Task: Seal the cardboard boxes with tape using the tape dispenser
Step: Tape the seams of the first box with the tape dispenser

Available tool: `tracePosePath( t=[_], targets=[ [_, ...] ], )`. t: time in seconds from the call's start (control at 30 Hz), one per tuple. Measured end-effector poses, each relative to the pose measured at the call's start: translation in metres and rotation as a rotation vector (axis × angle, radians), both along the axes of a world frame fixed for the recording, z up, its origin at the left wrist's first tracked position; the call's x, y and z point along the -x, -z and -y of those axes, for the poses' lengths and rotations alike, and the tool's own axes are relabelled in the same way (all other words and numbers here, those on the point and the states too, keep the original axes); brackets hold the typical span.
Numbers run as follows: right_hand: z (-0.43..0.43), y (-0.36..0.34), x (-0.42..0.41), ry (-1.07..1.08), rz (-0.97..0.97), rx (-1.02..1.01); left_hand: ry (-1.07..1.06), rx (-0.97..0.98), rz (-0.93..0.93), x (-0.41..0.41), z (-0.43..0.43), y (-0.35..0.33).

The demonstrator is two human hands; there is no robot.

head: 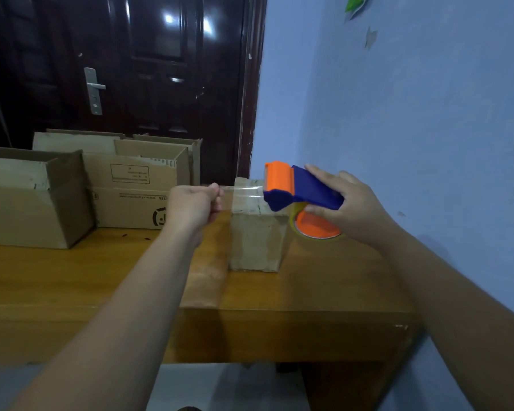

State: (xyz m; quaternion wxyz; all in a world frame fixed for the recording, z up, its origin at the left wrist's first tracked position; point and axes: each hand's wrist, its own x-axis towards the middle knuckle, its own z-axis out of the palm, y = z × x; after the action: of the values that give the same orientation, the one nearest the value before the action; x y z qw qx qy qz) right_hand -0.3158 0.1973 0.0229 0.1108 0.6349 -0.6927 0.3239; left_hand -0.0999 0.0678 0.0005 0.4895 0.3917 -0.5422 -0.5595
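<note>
A small closed cardboard box (pixel 257 238) stands on the wooden table (pixel 101 280) near the blue wall. My right hand (pixel 347 206) grips a blue and orange tape dispenser (pixel 297 191) above the box's right side, with its clear tape roll (pixel 318 229) hanging below. A strip of clear tape (pixel 244 189) stretches leftward from the dispenser across the box top. My left hand (pixel 193 204) pinches the free end of that strip, just left of the box.
Several open cardboard boxes (pixel 36 203) crowd the table's back left, the nearest a large one. A dark door (pixel 131 69) stands behind them. The blue wall (pixel 398 114) runs close along the right. The table's front edge (pixel 250 336) lies below my forearms.
</note>
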Motion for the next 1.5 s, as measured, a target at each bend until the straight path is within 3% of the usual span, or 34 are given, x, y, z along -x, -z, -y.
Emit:
tracePosePath(
  t=[0.2,0.27,0.43,0.6,0.93,1.17,1.4,1.5],
  targets=[
    [0.005,0.007,0.013,0.034,0.072,-0.053,0.034,-0.092,-0.012,0.009,-0.001,0.014],
    [0.006,0.008,0.017,0.032,0.089,-0.071,-0.039,-0.021,0.099,0.014,0.002,0.015],
    [0.012,0.007,0.023,-0.001,0.158,-0.080,-0.222,0.211,0.572,0.020,0.012,0.017],
    [0.020,0.012,0.031,-0.044,0.252,-0.107,-0.190,0.244,0.722,0.025,0.019,0.014],
    [0.025,0.056,0.038,-0.149,0.494,-0.095,-0.011,0.064,0.364,0.027,0.029,0.034],
    [0.026,0.072,0.032,-0.152,0.632,-0.048,-0.113,0.087,0.308,0.035,0.018,0.045],
    [0.025,0.074,0.030,-0.152,0.660,-0.043,0.034,-0.417,0.000,0.041,0.000,0.043],
    [0.025,0.074,0.028,-0.143,0.661,-0.032,0.037,-0.546,0.035,0.042,-0.003,0.056]
  ],
)
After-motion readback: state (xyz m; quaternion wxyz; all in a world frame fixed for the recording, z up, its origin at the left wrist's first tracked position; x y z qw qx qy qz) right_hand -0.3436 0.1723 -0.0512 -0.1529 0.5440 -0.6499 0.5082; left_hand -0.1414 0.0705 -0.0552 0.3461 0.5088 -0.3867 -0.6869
